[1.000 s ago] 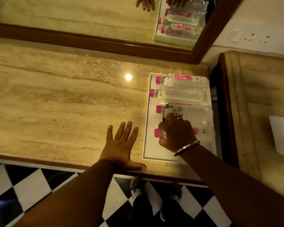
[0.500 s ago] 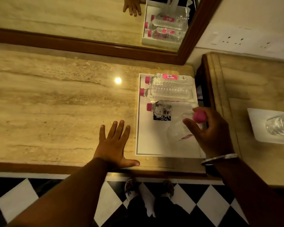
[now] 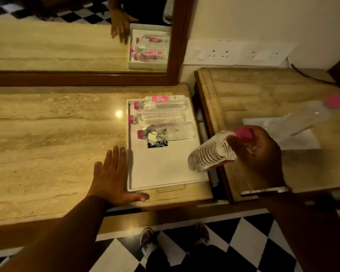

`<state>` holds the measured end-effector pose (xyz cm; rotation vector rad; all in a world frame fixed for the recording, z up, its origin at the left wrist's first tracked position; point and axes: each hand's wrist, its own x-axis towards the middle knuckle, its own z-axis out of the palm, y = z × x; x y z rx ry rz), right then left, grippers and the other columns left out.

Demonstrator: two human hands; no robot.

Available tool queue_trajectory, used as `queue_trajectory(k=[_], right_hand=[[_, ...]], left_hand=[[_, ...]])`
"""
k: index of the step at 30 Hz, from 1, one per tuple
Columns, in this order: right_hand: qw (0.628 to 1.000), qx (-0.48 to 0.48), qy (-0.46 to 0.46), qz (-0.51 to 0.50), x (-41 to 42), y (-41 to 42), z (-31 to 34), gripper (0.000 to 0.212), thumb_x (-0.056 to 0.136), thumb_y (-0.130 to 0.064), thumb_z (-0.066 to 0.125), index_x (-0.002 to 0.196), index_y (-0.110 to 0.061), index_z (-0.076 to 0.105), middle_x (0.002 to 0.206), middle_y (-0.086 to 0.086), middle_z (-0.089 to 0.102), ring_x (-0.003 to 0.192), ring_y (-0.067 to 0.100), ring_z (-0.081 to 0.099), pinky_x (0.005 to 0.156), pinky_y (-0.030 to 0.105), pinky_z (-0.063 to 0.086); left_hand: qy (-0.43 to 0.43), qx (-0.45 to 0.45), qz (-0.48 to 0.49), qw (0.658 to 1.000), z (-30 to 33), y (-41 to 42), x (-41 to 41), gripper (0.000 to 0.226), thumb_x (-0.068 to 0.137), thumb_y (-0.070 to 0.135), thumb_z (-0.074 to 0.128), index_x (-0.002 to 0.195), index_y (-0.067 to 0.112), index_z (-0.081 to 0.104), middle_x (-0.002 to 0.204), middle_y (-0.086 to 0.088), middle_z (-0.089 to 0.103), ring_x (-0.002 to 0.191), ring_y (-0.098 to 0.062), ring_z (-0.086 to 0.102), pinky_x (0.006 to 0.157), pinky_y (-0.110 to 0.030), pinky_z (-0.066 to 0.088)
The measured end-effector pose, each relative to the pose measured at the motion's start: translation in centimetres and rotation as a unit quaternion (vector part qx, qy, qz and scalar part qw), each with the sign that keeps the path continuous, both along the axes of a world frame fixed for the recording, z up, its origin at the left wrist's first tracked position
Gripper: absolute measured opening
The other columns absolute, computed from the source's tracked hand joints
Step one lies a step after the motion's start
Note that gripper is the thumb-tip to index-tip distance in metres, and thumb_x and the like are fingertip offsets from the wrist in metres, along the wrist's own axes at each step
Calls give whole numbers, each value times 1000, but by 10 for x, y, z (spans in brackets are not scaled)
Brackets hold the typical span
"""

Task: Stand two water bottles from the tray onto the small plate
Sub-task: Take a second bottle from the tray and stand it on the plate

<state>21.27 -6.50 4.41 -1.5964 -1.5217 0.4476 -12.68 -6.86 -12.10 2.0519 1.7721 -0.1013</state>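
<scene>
Pink caps: one was seen on every water bottle.
Right hand (image 3: 257,152): it was closed around a clear bottle (image 3: 212,152) near the pink cap end.
Held bottle: it was tilted in the air, bottom down and to the left, above the gap between the tray's right edge and the second bench (image 3: 253,95).
White tray (image 3: 165,169): it was set on the stone bench (image 3: 47,134), near its right end.
Bottles in the tray: three were laid flat side by side at the far end, caps pointed left.
Far bottle (image 3: 161,102): a pink label was seen on it.
Middle bottle (image 3: 157,117): it was laid touching the far one.
Near bottle (image 3: 167,132): it was laid partly over a black square mark (image 3: 157,144) on the tray.
Left hand (image 3: 112,177): it was opened flat on the bench, with nothing held, just beside the tray's left edge; the thumb was stretched along the tray's front corner.
Small plate (image 3: 294,142): a white flat shape was seen on the second bench.
Blurred bottle (image 3: 306,118): it was seen over the plate, too smeared for its pose to be told.
Mirror (image 3: 77,36): the tray and a hand were shown in it.
Floor (image 3: 243,242): black and white squares were seen.
</scene>
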Motion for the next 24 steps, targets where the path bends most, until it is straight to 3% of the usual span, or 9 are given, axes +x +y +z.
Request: queue_trajectory(k=[2,5,10,12,14,19,24], right_hand=[[1000,10,0,-12,30,-11,16,44,78,-54,57,99,-16,61,87,-18,61,82,-15,57,64,1,40],[1000,17,5,-13,78,-22,31,48,78,-56,58,103,-16,64,95,-15,65,90,-11,59,70,4,43],[1000,2,5,-16,169,-29,36,41,76,-51,69,102,-19,64,97,-8,68,93,9,64,77,29,51],[1000,-16,-8,-7,211,-29,34,40,75,-50,69,100,-19,64,95,-8,68,92,7,63,75,22,49],[1000,-25,-12,1,251,-26,32,40,75,-56,69,97,-22,64,96,-16,68,91,-2,62,72,10,45],[996,-25,-84,22,324,2,35,39,71,-61,68,92,-29,61,81,-22,62,77,-5,58,62,18,43],[996,25,-68,46,346,38,51,37,76,-54,67,99,-26,62,85,-19,62,85,-6,57,70,17,45]], left_hand=[[4,28,-13,1000,15,7,34,164,39,116,40,144,25,-49,158,-9,-46,150,-32,-34,125,-65,-7],[-25,76,-61,995,35,23,95,159,47,113,37,148,19,-43,161,-10,-43,151,-31,-36,126,-60,-11],[-71,83,-137,985,62,39,229,155,50,110,37,150,17,-35,162,-14,-38,151,-36,-34,127,-58,-11],[-83,88,-147,982,68,33,290,159,50,111,34,157,12,-26,166,-18,-29,152,-38,-31,128,-59,-7],[-102,78,-103,986,68,27,338,163,46,113,31,160,7,-20,167,-19,-27,153,-36,-30,128,-56,-8],[-100,65,42,992,49,18,399,163,52,111,44,158,7,-22,170,-19,-23,156,-31,-22,127,-46,-13],[-37,90,71,993,50,19,403,163,48,114,28,158,5,-21,170,-23,-17,157,-35,-19,124,-46,-18]])
